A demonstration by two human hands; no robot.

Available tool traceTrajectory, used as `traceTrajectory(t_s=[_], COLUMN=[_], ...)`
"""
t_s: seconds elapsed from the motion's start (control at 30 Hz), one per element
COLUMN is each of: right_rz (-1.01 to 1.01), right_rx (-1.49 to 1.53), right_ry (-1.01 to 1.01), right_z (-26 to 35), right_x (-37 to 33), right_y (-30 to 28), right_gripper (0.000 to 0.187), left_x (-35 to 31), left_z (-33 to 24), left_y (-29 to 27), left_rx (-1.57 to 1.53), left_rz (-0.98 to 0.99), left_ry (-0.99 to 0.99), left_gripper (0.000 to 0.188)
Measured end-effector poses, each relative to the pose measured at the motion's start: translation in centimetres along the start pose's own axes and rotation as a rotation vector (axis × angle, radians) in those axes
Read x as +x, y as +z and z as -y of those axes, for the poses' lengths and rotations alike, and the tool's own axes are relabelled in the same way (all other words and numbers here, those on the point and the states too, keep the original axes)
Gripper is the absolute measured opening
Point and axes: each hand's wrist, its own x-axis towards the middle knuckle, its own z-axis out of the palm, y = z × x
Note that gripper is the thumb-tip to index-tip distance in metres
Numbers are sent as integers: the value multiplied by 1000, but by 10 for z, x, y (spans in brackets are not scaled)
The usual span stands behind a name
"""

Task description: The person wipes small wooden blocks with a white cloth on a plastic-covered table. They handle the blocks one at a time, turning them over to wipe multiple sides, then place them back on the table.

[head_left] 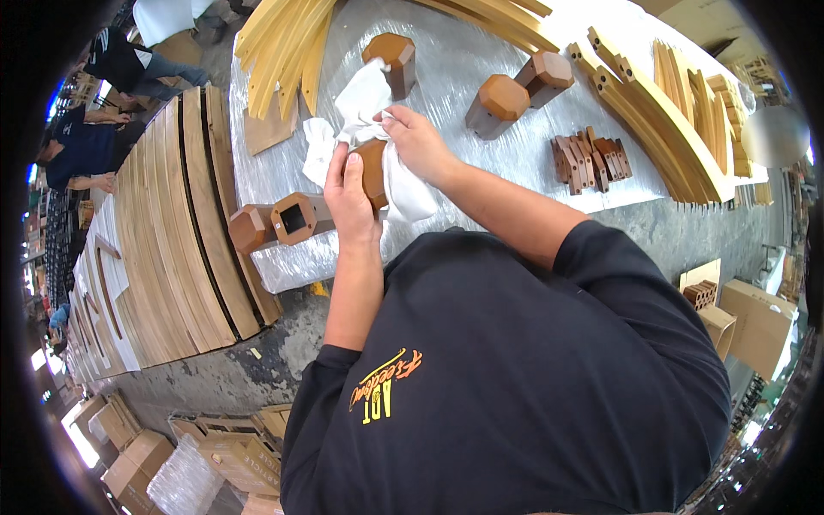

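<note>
My left hand [350, 206] is wrapped around a brown octagonal wooden furniture leg [372, 170], its thumb lying along the near side. In my right hand [421, 146], fingers pinched, is a white cloth [362, 94] that bunches over the leg's far end and hangs down its right side. Behind the cloth stands another wooden leg [390, 53]. Two more lie to the left, one with a plain end [251, 228] and one showing a dark square hollow [298, 218]. Part of the held leg is hidden by cloth and fingers.
The table [463, 184] is covered in clear plastic film. Two legs [500, 99] stand at right, near small dark wooden pieces [590, 160]. Curved pale slats [287, 43] lie at the far side, more [661, 120] at right. A slatted wooden top [172, 232] and two people [81, 146] are left.
</note>
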Motion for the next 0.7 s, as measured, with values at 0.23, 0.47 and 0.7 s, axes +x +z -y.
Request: traceTrajectory(t_s=[0.23,0.47,0.7], right_rz=[-43,82,463], right_rx=[-88,-35,-555], right_ry=[-231,244,-205], right_z=[6,-98,-48], right_x=[-19,9,-31], right_y=[12,-35,-18], right_gripper=[29,42,99], left_x=[3,10,-35], left_z=[2,-37,-38], left_y=[-8,-27,-107], left_rx=[-98,-133,576], left_rz=[-27,37,-229], left_ry=[-31,-54,143], left_gripper=[42,26,27])
